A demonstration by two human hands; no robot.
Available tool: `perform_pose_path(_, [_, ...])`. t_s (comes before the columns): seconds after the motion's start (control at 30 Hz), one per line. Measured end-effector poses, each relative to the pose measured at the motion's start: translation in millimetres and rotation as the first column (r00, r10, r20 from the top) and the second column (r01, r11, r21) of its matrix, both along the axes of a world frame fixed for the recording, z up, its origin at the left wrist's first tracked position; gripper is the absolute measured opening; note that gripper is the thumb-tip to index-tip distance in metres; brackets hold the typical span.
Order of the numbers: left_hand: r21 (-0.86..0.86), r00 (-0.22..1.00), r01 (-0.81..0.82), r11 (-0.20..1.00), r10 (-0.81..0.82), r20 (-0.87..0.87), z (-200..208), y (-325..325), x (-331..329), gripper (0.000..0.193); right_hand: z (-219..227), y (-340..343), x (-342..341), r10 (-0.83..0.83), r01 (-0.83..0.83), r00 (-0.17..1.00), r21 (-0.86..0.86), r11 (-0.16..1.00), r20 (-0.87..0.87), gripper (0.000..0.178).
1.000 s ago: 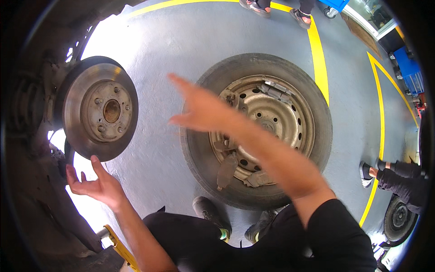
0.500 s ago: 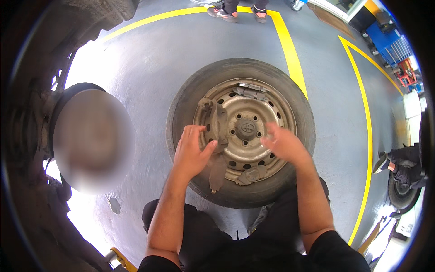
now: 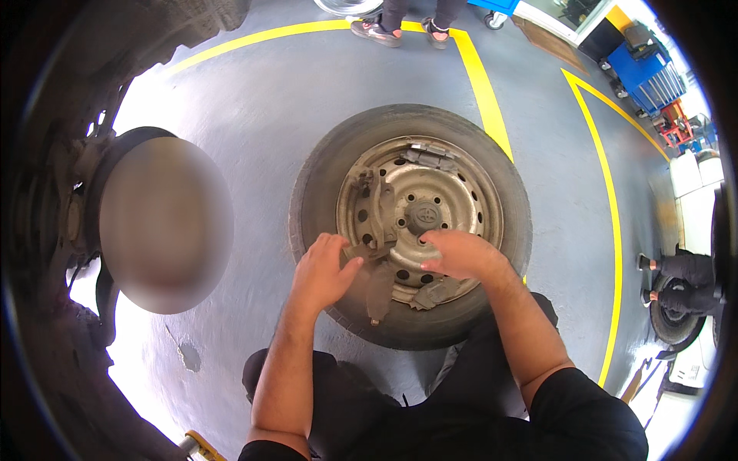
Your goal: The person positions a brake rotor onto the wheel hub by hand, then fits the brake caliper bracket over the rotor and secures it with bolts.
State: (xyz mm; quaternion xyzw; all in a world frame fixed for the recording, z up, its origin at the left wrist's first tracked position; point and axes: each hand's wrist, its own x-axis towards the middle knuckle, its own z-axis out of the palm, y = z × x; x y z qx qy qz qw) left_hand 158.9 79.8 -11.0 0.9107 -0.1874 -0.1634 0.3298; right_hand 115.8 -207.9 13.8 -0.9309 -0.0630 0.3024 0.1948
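A wheel with a black tyre (image 3: 323,165) and a dusty steel rim (image 3: 465,207) lies flat in front of me. On the rim's left side rests a dirty brake caliper bracket (image 3: 380,203). My left hand (image 3: 323,275) is by its lower end, thumb and fingers apart, holding nothing I can see. Just below the centre cap (image 3: 424,216) hovers my right hand (image 3: 461,255), open, with thumb and fingers spread. A worn brake pad (image 3: 379,292) lies between the hands, lower left; another pad (image 3: 435,293) sits at the bottom of the rim. Grey brake pads (image 3: 430,157) lie along its far edge.
At the left, a blurred round shape (image 3: 165,227) stands by the dark underside of a vehicle. A person's shoes (image 3: 375,33) are beyond the wheel, near a yellow floor line (image 3: 484,88). A blue tool trolley (image 3: 649,77) stands far right; another person's legs (image 3: 680,280) show at right.
My right hand has moved left and nearer to me, from the hub's right side to just below it. My left hand stays by the bracket. The view has shifted slightly.
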Motion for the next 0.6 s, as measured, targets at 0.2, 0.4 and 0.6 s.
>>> perform_pose_path(0.2, [0.098,0.992,0.098,0.99,-0.089,-0.089,-1,18,3,0.032,-13,11,6,0.012,-0.018,0.995,0.061,0.998,0.102,0.055])
perform_pose_path(0.4, [0.128,0.985,0.134,0.983,-0.117,-0.13,-9,21,0,0.034,-26,10,7,0.047,-0.059,0.989,0.079,0.995,0.143,0.052])
perform_pose_path(0.6, [0.06,0.993,0.114,0.992,-0.113,-0.016,-3,-8,3,0.044,-33,-4,18,0.052,-0.061,0.991,0.067,0.996,0.125,0.053])
